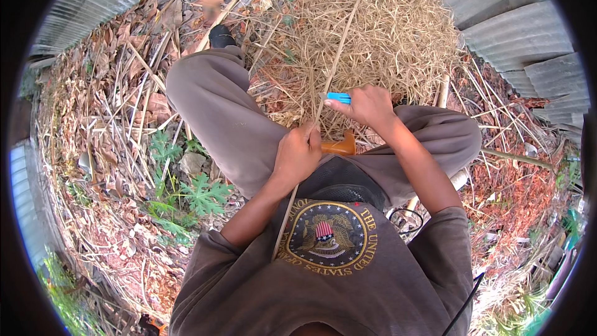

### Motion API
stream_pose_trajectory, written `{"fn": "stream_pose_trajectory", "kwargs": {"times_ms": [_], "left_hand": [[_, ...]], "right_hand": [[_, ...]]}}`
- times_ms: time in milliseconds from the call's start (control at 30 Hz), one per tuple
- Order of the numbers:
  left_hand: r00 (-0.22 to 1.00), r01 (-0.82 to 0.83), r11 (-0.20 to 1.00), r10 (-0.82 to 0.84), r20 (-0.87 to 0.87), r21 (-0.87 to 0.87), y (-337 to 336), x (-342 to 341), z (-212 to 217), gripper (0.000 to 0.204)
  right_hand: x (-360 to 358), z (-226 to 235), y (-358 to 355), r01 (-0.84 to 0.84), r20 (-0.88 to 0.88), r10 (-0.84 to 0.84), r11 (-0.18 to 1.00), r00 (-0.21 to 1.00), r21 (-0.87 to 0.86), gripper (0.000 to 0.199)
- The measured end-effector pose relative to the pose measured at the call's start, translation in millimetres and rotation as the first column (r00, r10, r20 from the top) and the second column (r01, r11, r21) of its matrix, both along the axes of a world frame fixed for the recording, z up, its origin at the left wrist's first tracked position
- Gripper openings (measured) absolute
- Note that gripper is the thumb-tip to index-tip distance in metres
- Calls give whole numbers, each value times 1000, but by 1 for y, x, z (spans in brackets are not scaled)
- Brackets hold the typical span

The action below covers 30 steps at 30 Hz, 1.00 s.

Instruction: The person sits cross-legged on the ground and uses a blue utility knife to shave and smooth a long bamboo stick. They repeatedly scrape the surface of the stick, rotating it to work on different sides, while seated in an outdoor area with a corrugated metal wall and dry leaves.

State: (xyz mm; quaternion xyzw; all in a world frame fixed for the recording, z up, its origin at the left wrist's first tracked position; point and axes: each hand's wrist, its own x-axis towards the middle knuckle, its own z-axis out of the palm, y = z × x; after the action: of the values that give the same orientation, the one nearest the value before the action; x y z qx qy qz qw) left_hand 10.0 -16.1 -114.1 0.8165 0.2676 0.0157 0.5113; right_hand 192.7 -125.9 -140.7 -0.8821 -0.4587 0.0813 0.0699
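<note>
Seated on the ground, knees up, working a long thin bamboo strip (329, 74). My left hand (297, 154) is clenched around the strip at lap level. My right hand (368, 106) pinches a small blue cutter (339, 97), touching the strip just above the left hand. The strip runs from my chest, through both hands, up over the pile of dry shavings (373, 31) in front of me.

An orange wooden handle (341, 147) sits in my lap just beside the left hand; its blade end is hidden.

Step, as I read it: shaving or trimming the strip, mid-stroke.

Next move likely needs: left grip firm, cutter kept at a shallow angle, stroke directed away from the left fingers.

Dry leaves (112, 87) and corrugated metal sheet (528, 31) all around.
</note>
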Motion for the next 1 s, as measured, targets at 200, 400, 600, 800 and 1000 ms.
{"fn": "stream_pose_trajectory", "kwargs": {"times_ms": [200, 400, 600, 800, 1000], "left_hand": [[999, -4, 996, -1, 50, 93, 3, -5, -10, 17], [995, -25, 999, 23, 98, 23, 2, -4, -12, 16], [997, 6, 1000, -6, 73, -8, -3, 1, -4, 16], [998, -2, 998, 6, 68, -57, -8, 5, 1, 16], [996, -11, 999, 14, 89, -31, -12, 1, -13, 19]], "right_hand": [[18, 17, 18, -197, 24, 207, 957, 978, -215, 84], [-15, -1, 4, 135, -223, -159, 984, 962, -119, 90], [-54, -35, -3, 622, -920, -342, 767, 191, -156, 87], [-19, 1, -16, 137, -20, -137, 990, 990, -37, 81], [41, 13, 13, -234, 36, 263, 908, 964, -348, 86]]}}
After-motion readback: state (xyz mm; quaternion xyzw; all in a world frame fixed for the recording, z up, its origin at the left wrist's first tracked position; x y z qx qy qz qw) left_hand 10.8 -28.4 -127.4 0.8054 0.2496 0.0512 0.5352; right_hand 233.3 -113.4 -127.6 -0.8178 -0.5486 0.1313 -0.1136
